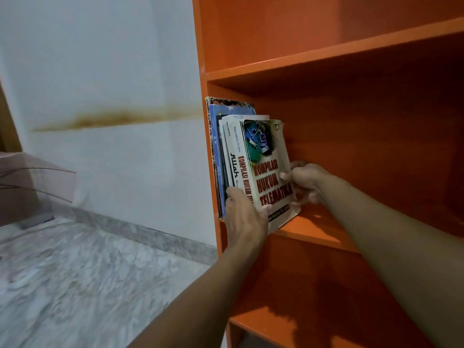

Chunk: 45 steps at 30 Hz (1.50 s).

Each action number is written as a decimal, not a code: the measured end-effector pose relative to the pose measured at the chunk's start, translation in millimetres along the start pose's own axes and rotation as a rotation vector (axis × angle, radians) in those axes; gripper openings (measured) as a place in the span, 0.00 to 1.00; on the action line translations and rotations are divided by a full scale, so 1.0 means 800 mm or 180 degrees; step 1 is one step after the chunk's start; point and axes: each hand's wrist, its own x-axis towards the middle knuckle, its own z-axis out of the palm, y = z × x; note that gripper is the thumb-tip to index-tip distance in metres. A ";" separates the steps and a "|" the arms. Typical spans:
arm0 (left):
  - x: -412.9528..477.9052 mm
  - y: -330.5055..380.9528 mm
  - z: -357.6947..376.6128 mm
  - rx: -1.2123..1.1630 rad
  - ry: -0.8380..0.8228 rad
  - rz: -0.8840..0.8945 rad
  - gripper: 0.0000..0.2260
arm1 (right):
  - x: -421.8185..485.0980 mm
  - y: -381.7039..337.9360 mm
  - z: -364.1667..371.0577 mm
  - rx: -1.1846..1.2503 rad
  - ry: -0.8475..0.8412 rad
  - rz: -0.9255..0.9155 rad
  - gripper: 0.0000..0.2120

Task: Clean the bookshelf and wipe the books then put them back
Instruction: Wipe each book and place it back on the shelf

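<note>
An orange bookshelf (351, 61) fills the right half of the view. Several books (221, 151) stand upright against the left wall of its middle shelf. The outermost is a cream paperback titled "Kompilasi Hukum Telematika" (268, 172), leaning slightly to the right. My left hand (244, 214) grips the lower spines of the books, its thumb on the paperback's front cover. My right hand (307, 183) holds the paperback's right edge, thumb on the cover and fingers curled behind it.
The shelf board (326, 229) to the right of the books is bare, as are the shelves above and below. A white wall with a brown stain (118, 119) stands on the left, over a marble floor (82, 277). A translucent object (37, 182) sits at far left.
</note>
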 end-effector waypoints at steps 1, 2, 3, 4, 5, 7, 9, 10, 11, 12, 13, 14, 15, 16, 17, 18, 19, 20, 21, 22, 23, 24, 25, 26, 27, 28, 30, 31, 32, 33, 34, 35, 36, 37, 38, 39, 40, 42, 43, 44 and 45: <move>0.002 -0.002 0.000 0.0056 0.0039 -0.0012 0.22 | 0.002 0.004 0.005 0.0033 0.0014 -0.0036 0.13; 0.005 -0.002 0.001 0.0159 0.0092 -0.0016 0.23 | 0.004 0.008 0.008 0.0085 0.0042 -0.0083 0.14; 0.008 -0.001 0.001 0.0266 0.0154 -0.0003 0.24 | 0.004 0.011 0.011 0.0156 0.0081 -0.0130 0.15; 0.011 -0.001 0.002 0.0363 0.0203 0.0023 0.24 | 0.004 0.013 0.014 0.0241 0.0141 -0.0168 0.16; 0.014 0.000 0.002 0.0437 0.0238 0.0047 0.25 | 0.004 0.016 0.016 0.0301 0.0204 -0.0202 0.18; 0.015 0.001 0.003 0.0534 0.0271 0.0059 0.26 | 0.000 0.022 0.018 0.0325 0.0274 -0.0251 0.19; 0.015 0.000 0.003 0.0525 0.0292 0.0055 0.27 | -0.006 0.028 0.020 0.0299 0.0249 -0.0285 0.20; 0.014 0.000 0.002 0.0506 0.0283 0.0057 0.28 | -0.008 0.031 0.020 0.0281 0.0232 -0.0290 0.21; 0.014 0.000 0.000 0.0497 0.0254 0.0060 0.28 | -0.010 0.034 0.020 0.0244 0.0221 -0.0278 0.22; 0.014 0.000 -0.001 0.0494 0.0204 0.0059 0.28 | -0.012 0.037 0.021 0.0211 0.0191 -0.0248 0.23; 0.014 0.000 -0.003 0.0476 0.0143 0.0057 0.28 | -0.015 0.039 0.021 0.0196 0.0154 -0.0213 0.24; 0.013 0.000 -0.005 0.0444 0.0076 0.0053 0.28 | -0.018 0.042 0.022 0.0198 0.0108 -0.0194 0.24; 0.013 0.000 -0.007 0.0412 0.0017 0.0055 0.27 | -0.021 0.043 0.022 0.0189 0.0067 -0.0189 0.25; 0.011 -0.001 -0.008 0.0398 -0.0039 0.0052 0.26 | -0.023 0.044 0.022 0.0165 0.0047 -0.0194 0.26; 0.009 -0.002 -0.009 0.0407 -0.0096 0.0037 0.26 | -0.025 0.045 0.023 0.0122 0.0046 -0.0201 0.26; 0.006 -0.004 -0.010 0.0437 -0.0164 0.0006 0.25 | -0.028 0.045 0.023 0.0084 0.0054 -0.0215 0.27; 0.004 -0.006 -0.011 0.0471 -0.0236 -0.0032 0.25 | -0.030 0.046 0.024 0.0053 0.0064 -0.0223 0.26; 0.000 -0.009 -0.011 0.0504 -0.0312 -0.0080 0.25 | -0.031 0.046 0.026 0.0023 0.0083 -0.0227 0.26; -0.003 -0.010 -0.011 0.0525 -0.0373 -0.0132 0.25 | -0.033 0.047 0.027 -0.0014 0.0109 -0.0233 0.25; -0.005 -0.011 -0.011 0.0529 -0.0410 -0.0185 0.25 | -0.035 0.047 0.028 -0.0048 0.0127 -0.0244 0.24; -0.008 -0.011 -0.010 0.0505 -0.0426 -0.0230 0.25 | -0.038 0.048 0.028 -0.0086 0.0131 -0.0252 0.24; -0.010 -0.010 -0.010 0.0468 -0.0434 -0.0266 0.26 | -0.041 0.048 0.029 -0.0134 0.0126 -0.0263 0.23; -0.011 -0.009 -0.011 0.0438 -0.0445 -0.0296 0.26 | -0.044 0.050 0.029 -0.0200 0.0121 -0.0274 0.22; -0.013 -0.007 -0.012 0.0429 -0.0464 -0.0329 0.26 | -0.047 0.052 0.028 -0.0283 0.0124 -0.0299 0.21; -0.014 -0.006 -0.014 0.0441 -0.0492 -0.0353 0.26 | -0.050 0.054 0.028 -0.0383 0.0137 -0.0320 0.19; -0.016 -0.005 -0.016 0.0477 -0.0533 -0.0360 0.26 | -0.055 0.056 0.028 -0.0490 0.0175 -0.0344 0.17; -0.022 -0.008 -0.022 0.0630 -0.0653 -0.0301 0.25 | -0.065 0.062 0.031 -0.0709 0.0311 -0.0397 0.14; -0.027 -0.011 -0.025 0.0750 -0.0731 -0.0232 0.25 | -0.071 0.065 0.033 -0.0816 0.0390 -0.0435 0.14; -0.031 -0.014 -0.029 0.0870 -0.0812 -0.0150 0.24 | -0.079 0.066 0.036 -0.0957 0.0496 -0.0482 0.14; -0.035 -0.018 -0.033 0.0962 -0.0895 -0.0067 0.24 | -0.090 0.067 0.038 -0.1155 0.0619 -0.0530 0.14; -0.039 -0.021 -0.038 0.1031 -0.0979 0.0001 0.23 | -0.102 0.067 0.041 -0.1360 0.0732 -0.0594 0.13; -0.042 -0.025 -0.043 0.1096 -0.1063 0.0066 0.22 | -0.114 0.067 0.044 -0.1543 0.0837 -0.0662 0.12; -0.047 -0.030 -0.049 0.1166 -0.1149 0.0136 0.21 | -0.126 0.068 0.047 -0.1671 0.0933 -0.0743 0.10; -0.052 -0.036 -0.054 0.1256 -0.1255 0.0215 0.20 | -0.139 0.069 0.051 -0.1768 0.1014 -0.0792 0.07; -0.057 -0.044 -0.059 0.1398 -0.1393 0.0308 0.18 | -0.153 0.072 0.056 -0.1883 0.1120 -0.0837 0.07; -0.064 -0.052 -0.063 0.1593 -0.1552 0.0401 0.17 | -0.164 0.077 0.061 -0.2024 0.1256 -0.0848 0.11; -0.072 -0.062 -0.066 0.1793 -0.1709 0.0481 0.15 | -0.175 0.084 0.066 -0.2164 0.1376 -0.0825 0.15; -0.097 -0.079 -0.070 0.2079 -0.2001 0.0590 0.14 | -0.202 0.107 0.070 -0.2437 0.1502 -0.0673 0.16; -0.111 -0.088 -0.068 0.2144 -0.2139 0.0607 0.14 | -0.215 0.121 0.069 -0.2573 0.1503 -0.0525 0.15; -0.127 -0.096 -0.065 0.2186 -0.2269 0.0623 0.14 | -0.229 0.136 0.066 -0.2707 0.1478 -0.0356 0.14; -0.144 -0.103 -0.060 0.2216 -0.2404 0.0684 0.15 | -0.244 0.154 0.061 -0.2850 0.1417 -0.0179 0.14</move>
